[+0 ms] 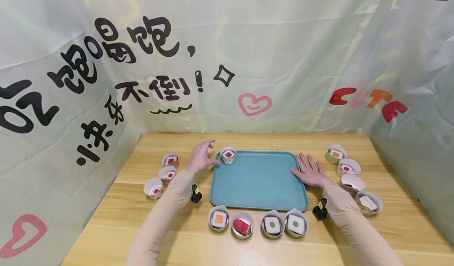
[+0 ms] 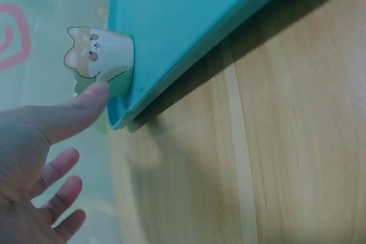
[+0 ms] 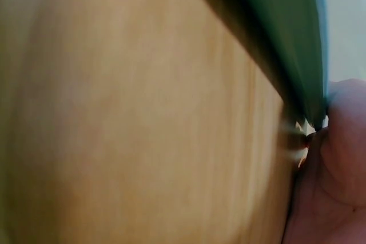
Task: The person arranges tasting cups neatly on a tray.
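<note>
A teal rectangular tray (image 1: 259, 181) lies on the table. In its far left corner stands a paper cup (image 1: 228, 157) holding a white square piece with a dark red centre; a cartoon animal face shows on the cup (image 2: 100, 52) in the left wrist view. Beside that corner is my left hand (image 1: 200, 157), fingers spread, its thumb near the cup and nothing in its grasp. My right hand (image 1: 311, 171) rests at the tray's right edge, thumb over the rim and fingers extended outside it. The right wrist view is blurred and shows only part of this hand (image 3: 343, 164).
Along the tray's near side stand several filled cups, one with a red-topped piece (image 1: 242, 226) and one with an orange centre (image 1: 219, 219). Three cups sit left, including one (image 1: 153, 188) near my sleeve. Several more, including one (image 1: 369, 203), line the right. Printed cloth walls surround the table.
</note>
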`<move>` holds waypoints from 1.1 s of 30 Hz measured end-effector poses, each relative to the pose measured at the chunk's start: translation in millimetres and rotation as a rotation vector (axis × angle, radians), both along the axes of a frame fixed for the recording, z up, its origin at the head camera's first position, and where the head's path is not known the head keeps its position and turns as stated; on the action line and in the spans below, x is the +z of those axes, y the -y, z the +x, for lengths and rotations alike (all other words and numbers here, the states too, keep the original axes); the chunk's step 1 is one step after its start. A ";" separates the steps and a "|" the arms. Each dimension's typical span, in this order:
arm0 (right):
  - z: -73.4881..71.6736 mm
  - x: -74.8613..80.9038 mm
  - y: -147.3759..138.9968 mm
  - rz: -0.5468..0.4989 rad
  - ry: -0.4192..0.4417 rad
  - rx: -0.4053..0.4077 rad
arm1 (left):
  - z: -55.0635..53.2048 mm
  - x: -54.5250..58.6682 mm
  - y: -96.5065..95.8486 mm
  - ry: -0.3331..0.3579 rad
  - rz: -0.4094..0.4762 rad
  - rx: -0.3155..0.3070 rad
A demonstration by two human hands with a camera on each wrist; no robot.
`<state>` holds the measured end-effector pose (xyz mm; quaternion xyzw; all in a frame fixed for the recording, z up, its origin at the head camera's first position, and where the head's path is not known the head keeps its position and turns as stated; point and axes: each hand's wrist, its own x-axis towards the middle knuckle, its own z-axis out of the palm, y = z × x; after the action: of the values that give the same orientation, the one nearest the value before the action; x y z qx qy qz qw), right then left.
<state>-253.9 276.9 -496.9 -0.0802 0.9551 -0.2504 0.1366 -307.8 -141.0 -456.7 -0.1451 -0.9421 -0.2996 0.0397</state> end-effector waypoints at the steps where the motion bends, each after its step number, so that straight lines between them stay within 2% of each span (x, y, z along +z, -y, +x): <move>1: 1.2 1.8 1.0 -0.003 -0.001 -0.001 | 0.9 0.6 1.3 -0.007 -0.018 0.009; 8: 2.6 1.4 0.4 -0.009 -0.008 -0.006 | 6.7 7.1 13.9 -0.024 -0.129 0.051; 11: 2.8 0.4 -0.4 -0.041 -0.011 0.000 | 10.2 13.1 22.6 -0.022 -0.179 0.095; 15: 1.2 -2.3 -1.8 -0.033 -0.014 0.003 | 13.2 20.4 36.4 -0.009 -0.233 0.158; 21: -1.1 -5.8 -4.4 -0.045 -0.017 0.002 | 12.3 27.0 58.5 0.073 -0.258 0.226; 26: -3.2 -8.2 -5.3 -0.048 -0.008 0.005 | 10.1 28.2 75.9 0.116 -0.237 0.277; 33: -10.0 -17.4 -10.0 -0.010 0.000 0.000 | 12.7 30.5 86.2 0.200 -0.241 0.357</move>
<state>-263.9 286.9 -514.3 -0.0807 0.9538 -0.2551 0.1364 -295.2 -227.2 -426.2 0.0504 -0.9811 -0.1860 -0.0191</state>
